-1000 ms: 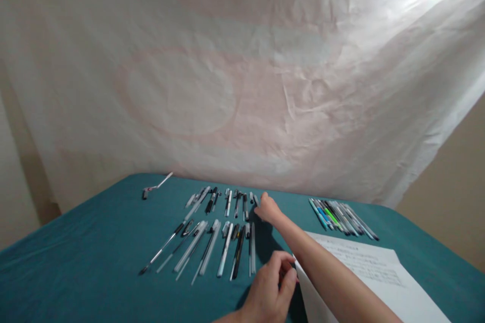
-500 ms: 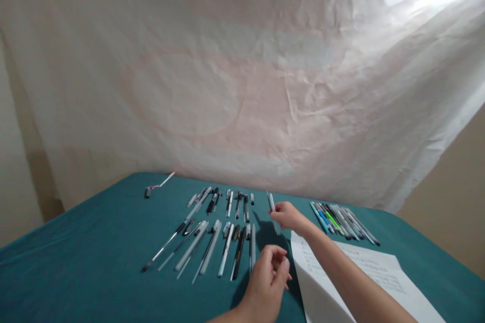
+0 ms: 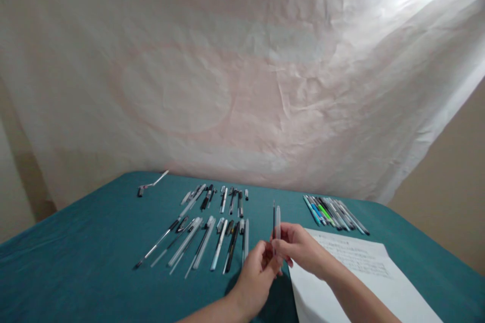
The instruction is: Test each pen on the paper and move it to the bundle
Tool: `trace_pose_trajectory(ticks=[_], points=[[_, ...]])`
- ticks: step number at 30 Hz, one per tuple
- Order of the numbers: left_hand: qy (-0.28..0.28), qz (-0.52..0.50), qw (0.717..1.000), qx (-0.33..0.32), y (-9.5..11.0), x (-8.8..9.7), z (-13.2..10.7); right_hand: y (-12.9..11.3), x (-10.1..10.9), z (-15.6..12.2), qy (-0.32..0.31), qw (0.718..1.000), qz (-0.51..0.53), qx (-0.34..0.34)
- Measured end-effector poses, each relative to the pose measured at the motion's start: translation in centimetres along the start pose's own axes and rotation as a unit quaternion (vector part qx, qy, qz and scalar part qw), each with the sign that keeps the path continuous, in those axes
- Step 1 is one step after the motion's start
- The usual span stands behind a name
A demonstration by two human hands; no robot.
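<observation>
1. Head view, what has changed: a second ago the right hand was stretched out to the far row of pens; half a second ago it was drawing back with a pen pinched in its fingers. Now it is close in front of the person, just above the near edge of the teal table, and the left hand has risen to meet it.

2. Head view, what that suggests: both hands are now closed on the same clear pen. The right fingers pinch its lower barrel, and the left fingertips close narrowly on its bottom end just below them. Judging by this two-handed hold, the pen has been taken out of the laid-out rows and is being worked on in the air, though the exact action at the tip is hidden by the fingers.

3. Head view, how the pen looks: it stands nearly upright, slim and translucent white, with a thin dark line alongside it that may be its refill or a second thin piece; blur leaves that unclear.

4. Head view, surroundings: the near row of pens and the far row of pens lie to the left, a coloured pen group to the right, and a sheet of paper under the right forearm.
</observation>
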State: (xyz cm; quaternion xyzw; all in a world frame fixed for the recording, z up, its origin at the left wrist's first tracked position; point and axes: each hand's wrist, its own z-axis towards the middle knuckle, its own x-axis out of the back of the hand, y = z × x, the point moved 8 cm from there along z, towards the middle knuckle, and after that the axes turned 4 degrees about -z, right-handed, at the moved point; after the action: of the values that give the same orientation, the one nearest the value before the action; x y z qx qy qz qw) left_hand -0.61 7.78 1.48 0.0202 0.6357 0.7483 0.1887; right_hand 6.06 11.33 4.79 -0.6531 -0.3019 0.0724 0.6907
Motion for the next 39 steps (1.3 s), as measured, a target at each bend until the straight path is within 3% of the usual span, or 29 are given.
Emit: trace_pose_trajectory(ticks=[3,6,11,13,19,23,26,34,39], points=[[0.0,0.012,1.0,0.005,-0.3,0.0,0.1,0.4,0.6,0.0,0.022,1.0,-0.009,0.003],[-0.015,0.059,0.998,0.019,-0.9,-0.3,-0.1,-0.3,2.5,-0.6,0.081,0.997,-0.007,0.018],[-0.054,0.147,0.987,0.021,-0.8,-0.9,-0.9,-4.0,6.5,-3.0,0.196,0.978,0.013,0.072],[-0.05,0.149,0.987,0.017,-0.5,-0.9,-1.0,-5.5,7.6,-4.2,0.214,0.972,0.002,0.097],[0.035,-0.07,0.995,0.055,0.0,0.3,0.2,-6.5,7.0,-6.0,0.096,0.978,-0.177,0.064],[0.108,-0.236,0.959,0.119,-0.3,2.2,0.9,-6.1,6.5,-6.5,0.037,0.947,-0.317,0.047],[0.131,-0.321,0.93,0.123,-0.2,3.4,1.3,-5.6,6.0,-6.5,-0.004,0.93,-0.367,0.035],[0.17,-0.386,0.897,0.133,-0.8,4.4,1.5,-5.4,5.6,-6.2,-0.013,0.918,-0.393,0.041],[0.171,-0.377,0.898,0.149,-1.3,4.2,1.1,-4.9,6.0,-6.0,-0.004,0.919,-0.392,0.039]])
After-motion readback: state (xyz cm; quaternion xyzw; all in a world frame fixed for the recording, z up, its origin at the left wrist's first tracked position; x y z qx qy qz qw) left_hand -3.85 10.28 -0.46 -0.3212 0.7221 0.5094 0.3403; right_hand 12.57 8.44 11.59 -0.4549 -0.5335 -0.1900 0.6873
